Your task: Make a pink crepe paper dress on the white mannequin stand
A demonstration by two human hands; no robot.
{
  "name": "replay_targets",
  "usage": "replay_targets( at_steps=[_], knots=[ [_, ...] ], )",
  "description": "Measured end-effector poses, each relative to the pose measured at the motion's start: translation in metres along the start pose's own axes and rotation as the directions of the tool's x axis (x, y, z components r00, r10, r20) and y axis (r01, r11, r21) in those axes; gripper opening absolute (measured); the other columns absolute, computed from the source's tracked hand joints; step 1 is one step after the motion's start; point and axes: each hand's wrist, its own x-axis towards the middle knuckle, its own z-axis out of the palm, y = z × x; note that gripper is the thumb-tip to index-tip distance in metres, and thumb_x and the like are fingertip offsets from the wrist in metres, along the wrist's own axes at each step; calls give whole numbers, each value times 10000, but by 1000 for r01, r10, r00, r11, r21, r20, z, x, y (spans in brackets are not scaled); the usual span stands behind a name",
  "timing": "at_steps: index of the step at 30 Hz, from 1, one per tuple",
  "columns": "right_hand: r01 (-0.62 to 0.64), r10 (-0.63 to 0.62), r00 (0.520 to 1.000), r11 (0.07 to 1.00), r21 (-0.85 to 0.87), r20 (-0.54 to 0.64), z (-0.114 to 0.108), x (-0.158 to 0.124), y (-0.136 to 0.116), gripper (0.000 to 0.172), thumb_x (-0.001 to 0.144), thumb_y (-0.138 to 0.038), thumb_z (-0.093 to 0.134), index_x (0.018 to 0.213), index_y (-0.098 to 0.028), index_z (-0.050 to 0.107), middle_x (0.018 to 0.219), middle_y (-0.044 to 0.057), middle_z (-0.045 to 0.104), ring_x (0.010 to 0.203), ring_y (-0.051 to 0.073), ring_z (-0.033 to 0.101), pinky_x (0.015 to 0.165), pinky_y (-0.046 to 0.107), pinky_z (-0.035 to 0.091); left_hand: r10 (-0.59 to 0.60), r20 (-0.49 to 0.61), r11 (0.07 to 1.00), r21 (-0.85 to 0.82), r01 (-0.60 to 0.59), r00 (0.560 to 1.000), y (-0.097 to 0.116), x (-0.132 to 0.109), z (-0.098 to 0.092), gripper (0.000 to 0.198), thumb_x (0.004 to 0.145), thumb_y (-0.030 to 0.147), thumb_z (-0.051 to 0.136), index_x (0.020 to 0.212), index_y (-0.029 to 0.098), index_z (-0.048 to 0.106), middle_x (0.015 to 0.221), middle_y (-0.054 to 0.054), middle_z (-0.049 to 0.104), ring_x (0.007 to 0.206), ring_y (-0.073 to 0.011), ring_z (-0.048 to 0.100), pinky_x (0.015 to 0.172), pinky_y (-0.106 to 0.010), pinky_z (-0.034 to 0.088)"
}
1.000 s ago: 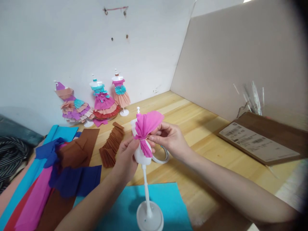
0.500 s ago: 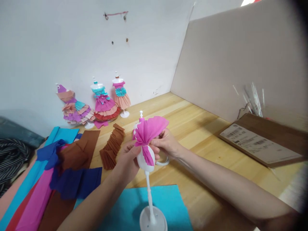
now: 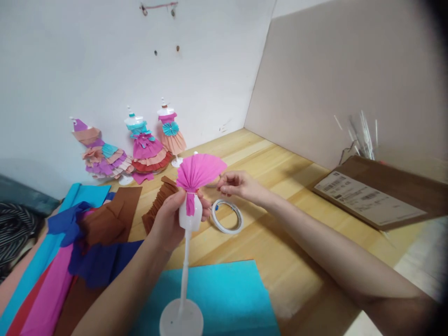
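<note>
My left hand [image 3: 171,219] is wrapped round a small white mannequin [image 3: 191,219] on a thin stem with a round base [image 3: 181,319]. A pleated fan of pink crepe paper [image 3: 199,172] lies against the mannequin's front, gathered at the waist, its short tail hanging down. To the right of the fan, my right hand [image 3: 238,184] is held apart from it, fingers curled and pinched together; whether anything small is between them cannot be made out. Below that hand, a roll of white tape [image 3: 227,217] lies on the wooden table.
Three dressed mannequins [image 3: 149,147] stand at the wall. Left are blue, brown and pink crepe paper pieces [image 3: 105,261] and a pleated brown strip [image 3: 159,200]. A turquoise sheet [image 3: 224,294] lies in front. At right, a cardboard box [image 3: 378,196] stands near clear sticks [image 3: 364,135].
My right hand has come away from the pink fan to its right. The mannequin in my left hand has shifted left in view, and the tape roll is now uncovered.
</note>
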Motion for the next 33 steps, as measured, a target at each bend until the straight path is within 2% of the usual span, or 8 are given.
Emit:
replay_targets(
  at_steps=[6, 10, 15, 23, 25, 28, 30, 33],
  knots=[
    [0, 39, 992, 950, -313, 117, 8, -1, 8, 139, 658, -120, 682, 794, -141, 672, 674, 0, 605, 603, 114, 490, 568, 223, 348, -75, -13, 997, 17, 75, 997, 10, 2, -3, 298, 742, 386, 727, 786, 93, 693, 659, -100, 718, 580, -181, 689, 526, -220, 531],
    [29, 84, 969, 894, -447, 231, 2, -2, 6, 131, 704, -67, 611, 755, -144, 704, 665, 7, 623, 583, 103, 480, 556, 220, 306, -59, -41, 998, 16, 60, 997, 14, 0, -4, 284, 772, 365, 700, 786, 81, 695, 651, -101, 716, 567, -166, 679, 528, -210, 531],
    [56, 150, 927, 850, -524, 343, -14, -5, 2, 165, 723, -85, 600, 778, -148, 742, 641, 3, 638, 548, 91, 471, 530, 212, 292, -79, -38, 996, 33, 80, 996, 16, 5, -11, 263, 797, 349, 674, 767, 88, 699, 650, -102, 719, 563, -164, 674, 530, -216, 527],
    [81, 226, 790, 883, -462, 570, -22, -15, -8, 59, 707, -159, 698, 746, -133, 733, 602, -31, 601, 555, 87, 495, 529, 189, 341, -213, -41, 965, 150, 217, 976, 14, 21, -32, 266, 828, 310, 636, 719, 78, 709, 591, -109, 699, 546, -173, 669, 521, -233, 527],
    [85, 189, 838, 882, -464, 512, -17, -13, -7, 124, 768, -239, 677, 713, -135, 714, 594, -29, 588, 553, 92, 489, 534, 196, 340, -207, -27, 965, 156, 209, 978, 13, 22, -34, 269, 827, 316, 636, 720, 79, 709, 601, -111, 702, 552, -172, 671, 527, -231, 530],
    [63, 95, 962, 836, -545, 257, 1, -5, -2, 176, 867, -248, 571, 831, -127, 693, 723, 18, 637, 628, 116, 512, 579, 220, 336, -201, 15, 967, 164, 196, 980, 12, 21, -34, 292, 809, 343, 658, 698, 77, 702, 643, -123, 717, 555, -168, 671, 528, -226, 531],
    [66, 58, 978, 824, -563, 199, 18, 2, 1, 179, 880, -253, 572, 951, -126, 676, 833, 52, 665, 715, 140, 552, 619, 230, 345, -197, 47, 968, 167, 187, 979, 12, 21, -34, 315, 807, 365, 664, 673, 81, 690, 671, -130, 724, 559, -164, 673, 535, -221, 533],
    [120, 24, 971, 812, -571, 238, 33, 8, 0, 219, 797, -192, 669, 1015, -168, 669, 906, 46, 681, 800, 157, 584, 651, 228, 349, -195, 94, 972, 154, 180, 976, 11, 21, -34, 323, 807, 379, 666, 677, 84, 686, 687, -132, 726, 578, -168, 682, 544, -221, 535]
  ],
)
